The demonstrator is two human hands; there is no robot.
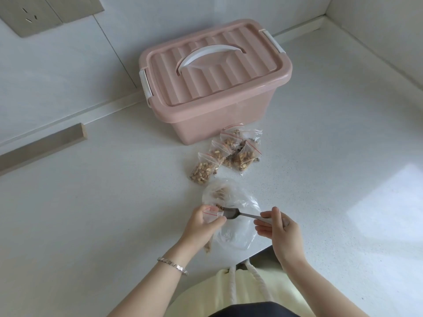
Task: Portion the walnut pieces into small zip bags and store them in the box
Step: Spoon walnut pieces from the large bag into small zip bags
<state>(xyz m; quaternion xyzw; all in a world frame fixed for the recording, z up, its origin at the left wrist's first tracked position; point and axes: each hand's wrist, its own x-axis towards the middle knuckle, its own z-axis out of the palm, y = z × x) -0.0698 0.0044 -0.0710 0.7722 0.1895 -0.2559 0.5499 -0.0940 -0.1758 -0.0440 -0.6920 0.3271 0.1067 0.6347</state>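
Left hand (201, 221) pinches clear crinkled zip bag (211, 212) mouth; right hand (278, 227) grips slim metal spoon (238, 213), bowl at opening.

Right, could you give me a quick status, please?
Left hand grips small zip bag; right hand holds spoon at its mouth. Filled bags beside box; lid on.

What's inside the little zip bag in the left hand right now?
Walnut pieces show at the mouth of the zip bag, by the bowl of the spoon, and at its bottom below the left hand. The hand covers the middle, so the fill level is hidden.
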